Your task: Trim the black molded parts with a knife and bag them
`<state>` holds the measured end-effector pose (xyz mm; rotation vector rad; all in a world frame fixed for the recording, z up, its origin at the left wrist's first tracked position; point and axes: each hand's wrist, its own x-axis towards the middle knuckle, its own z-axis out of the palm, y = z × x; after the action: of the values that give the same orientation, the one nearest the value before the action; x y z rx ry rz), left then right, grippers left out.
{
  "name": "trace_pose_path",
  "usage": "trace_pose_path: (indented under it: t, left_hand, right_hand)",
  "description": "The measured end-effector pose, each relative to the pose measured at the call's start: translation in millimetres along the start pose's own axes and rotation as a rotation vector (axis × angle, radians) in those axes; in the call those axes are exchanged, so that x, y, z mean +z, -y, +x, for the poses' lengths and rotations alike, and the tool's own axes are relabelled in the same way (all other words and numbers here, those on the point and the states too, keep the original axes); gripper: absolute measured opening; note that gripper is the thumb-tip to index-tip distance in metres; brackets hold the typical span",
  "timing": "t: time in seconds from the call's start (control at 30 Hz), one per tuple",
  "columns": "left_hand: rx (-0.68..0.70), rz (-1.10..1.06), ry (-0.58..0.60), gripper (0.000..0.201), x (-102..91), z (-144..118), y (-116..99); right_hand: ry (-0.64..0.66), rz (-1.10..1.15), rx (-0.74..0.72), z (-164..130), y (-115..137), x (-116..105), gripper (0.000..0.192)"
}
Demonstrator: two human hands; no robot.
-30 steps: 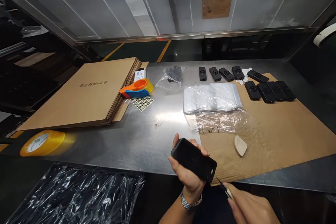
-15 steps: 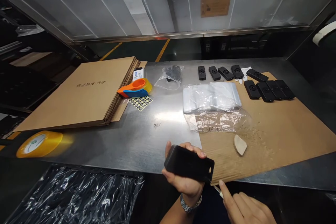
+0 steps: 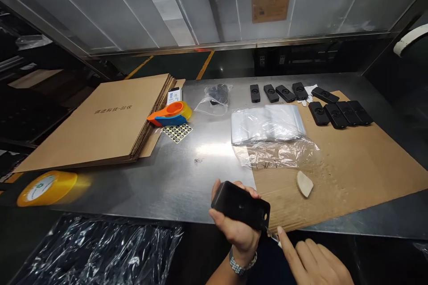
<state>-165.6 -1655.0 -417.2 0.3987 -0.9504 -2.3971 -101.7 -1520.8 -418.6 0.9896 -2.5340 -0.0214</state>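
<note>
In my left hand [image 3: 236,234] lies a black phone-shaped case [image 3: 239,205], gripped along its sides with the fingers wrapped round the far edge. A small hole shows at its right end. My right hand [image 3: 316,260] is closed on a thin-bladed tool with a pale handle [image 3: 276,238], index finger stretched along it. The blade's tip meets or nearly meets the case's lower right corner; whether they touch I cannot tell. Most of the handle is hidden in the hand. Beyond both hands, a pale wedge-shaped piece [image 3: 304,184] rests on the cardboard sheet [image 3: 361,164].
Clear plastic bags [image 3: 267,124] lie mid-table, with several black devices [image 3: 337,116] behind and to the right. Left stand stacked cardboard [image 3: 100,120], an orange-and-blue tape dispenser [image 3: 170,114], a sticker sheet [image 3: 177,132] and a yellow tape roll [image 3: 47,188]. Black plastic wrap [image 3: 96,249] is at lower left.
The view has shifted slightly. The case has tilted a little in my left hand, and my right hand with the tool has moved slightly along its lower right corner.
</note>
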Motion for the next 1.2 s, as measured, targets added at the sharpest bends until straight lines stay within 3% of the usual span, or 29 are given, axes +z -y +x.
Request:
trace_pose_path:
  t: [0.23, 0.43, 0.7, 1.2]
  left_hand:
    - [-0.197, 0.010, -0.077, 0.044, 2.2, 7, -5]
    - [-0.415, -0.049, 0.006, 0.043, 0.1, 11, -8]
    - [-0.394, -0.069, 0.043, 0.045, 0.1, 9, -7]
    - [-0.362, -0.090, 0.114, 0.046, -3.0, 4, -8]
  right_hand:
    - [-0.001, 0.032, 0.089, -5, -27, 7, 0.040]
    - [0.045, 0.273, 0.122, -8, -35, 7, 0.043]
    - [0.051, 0.219, 0.139, -1, -30, -3, 0.035]
    - [0.063, 0.153, 0.132, -4, -28, -1, 0.033]
